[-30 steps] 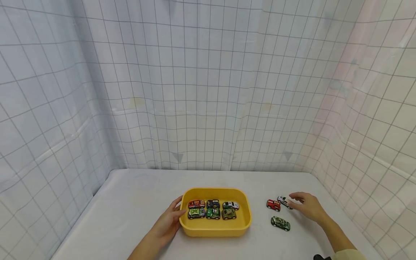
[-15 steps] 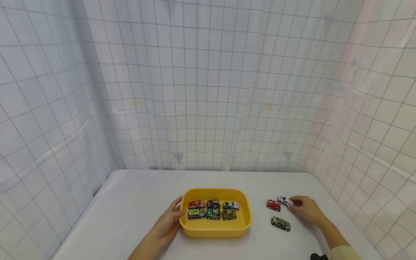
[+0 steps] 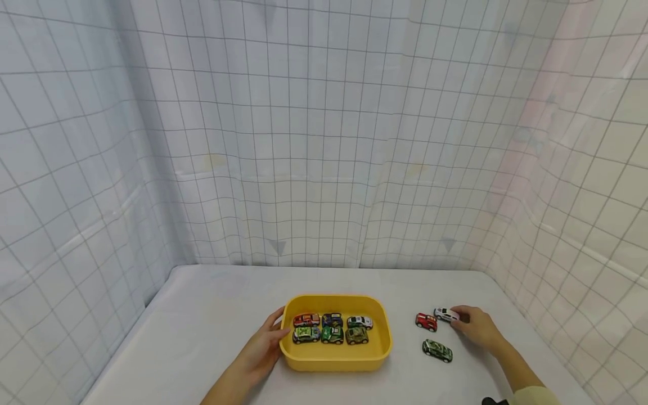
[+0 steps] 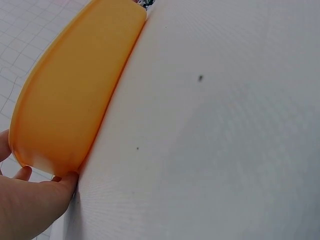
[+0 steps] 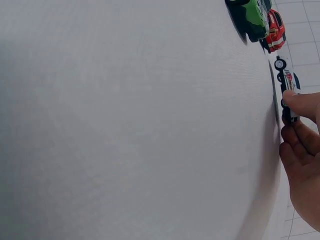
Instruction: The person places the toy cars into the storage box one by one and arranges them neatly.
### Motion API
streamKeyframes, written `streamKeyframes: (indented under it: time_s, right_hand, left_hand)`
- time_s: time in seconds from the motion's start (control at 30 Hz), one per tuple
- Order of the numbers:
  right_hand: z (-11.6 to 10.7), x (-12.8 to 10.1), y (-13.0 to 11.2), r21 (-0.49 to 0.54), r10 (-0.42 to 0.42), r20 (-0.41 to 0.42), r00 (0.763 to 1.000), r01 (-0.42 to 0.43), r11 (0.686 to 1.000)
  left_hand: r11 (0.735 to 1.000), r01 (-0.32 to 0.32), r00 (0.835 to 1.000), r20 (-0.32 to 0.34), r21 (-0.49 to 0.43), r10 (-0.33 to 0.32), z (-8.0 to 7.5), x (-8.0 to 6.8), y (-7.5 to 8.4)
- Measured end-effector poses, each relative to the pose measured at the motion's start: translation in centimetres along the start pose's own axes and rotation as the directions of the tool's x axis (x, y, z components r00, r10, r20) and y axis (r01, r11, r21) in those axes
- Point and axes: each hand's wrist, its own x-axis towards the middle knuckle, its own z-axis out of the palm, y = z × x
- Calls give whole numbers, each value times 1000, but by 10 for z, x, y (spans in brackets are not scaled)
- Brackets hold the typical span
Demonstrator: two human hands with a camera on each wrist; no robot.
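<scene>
A yellow tray (image 3: 385, 343) holds several toy cars in two rows. My left hand (image 3: 277, 331) rests against the tray's left wall (image 4: 75, 95), fingers fairly straight, one fingertip (image 4: 67, 181) touching its base. To the right, on the table, my right hand (image 3: 458, 317) pinches the rear of a small white toy car (image 3: 444, 314). In the right wrist view the thumb (image 5: 302, 102) lies over the white car (image 5: 288, 80), with the other fingers under it. A red car (image 3: 426, 321) and a green camouflage car (image 3: 437, 351) stand loose just left of that hand.
The white table (image 3: 202, 315) is enclosed on three sides by a gridded white curtain (image 3: 324, 140). The green car (image 5: 252, 17) and red car (image 5: 275, 31) lie beyond the white one in the right wrist view.
My right hand has settled lower and its fingers have closed onto the white car's rear. The left hand and the tray have stayed put.
</scene>
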Motion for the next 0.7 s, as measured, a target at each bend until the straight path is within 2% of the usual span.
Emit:
streamKeyframes:
  time_s: [0.33,0.57,0.7]
  right_hand:
    - [-2,-5,-13,27,-29,-20,999,30,999]
    - [-2,-5,-23,54,-125,-42,991,127,990]
    - [1,-3,-29,61,-146,-46,988,148,987]
  left_hand:
    - [1000,-1,1000,-4,6,1,0,0,0]
    - [1000,11,1000,-22,9,-11,0,1,0]
    - [1000,11,1000,-27,9,-11,0,1,0]
